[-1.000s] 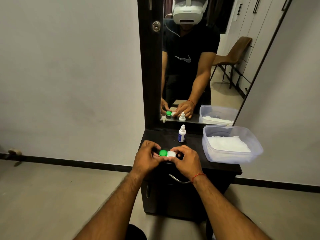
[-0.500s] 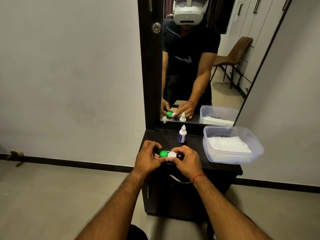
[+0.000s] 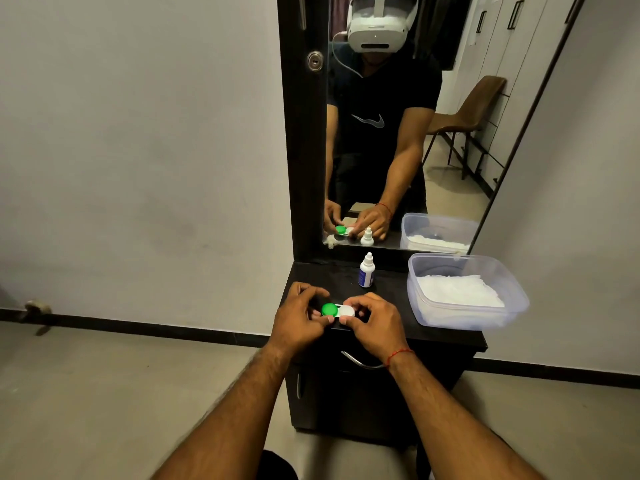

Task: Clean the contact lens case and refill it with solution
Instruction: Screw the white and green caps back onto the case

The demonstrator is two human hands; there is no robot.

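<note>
The left hand and right hand are gripping the small plastic contact lens case at the black table's front edge, fingers curled around its green and white caps. Both caps seem on, so cleaning and refilling are looking unstarted; the small white solution bottle is standing untouched.

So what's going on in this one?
A person at a dark dresser holds a contact lens case in both hands over its front edge. The left hand pinches the end with the green cap, the right hand the end with the white cap; both caps look on. The solution bottle stands upright behind, capped and untouched, beside a clear tub of white tissue.
</note>
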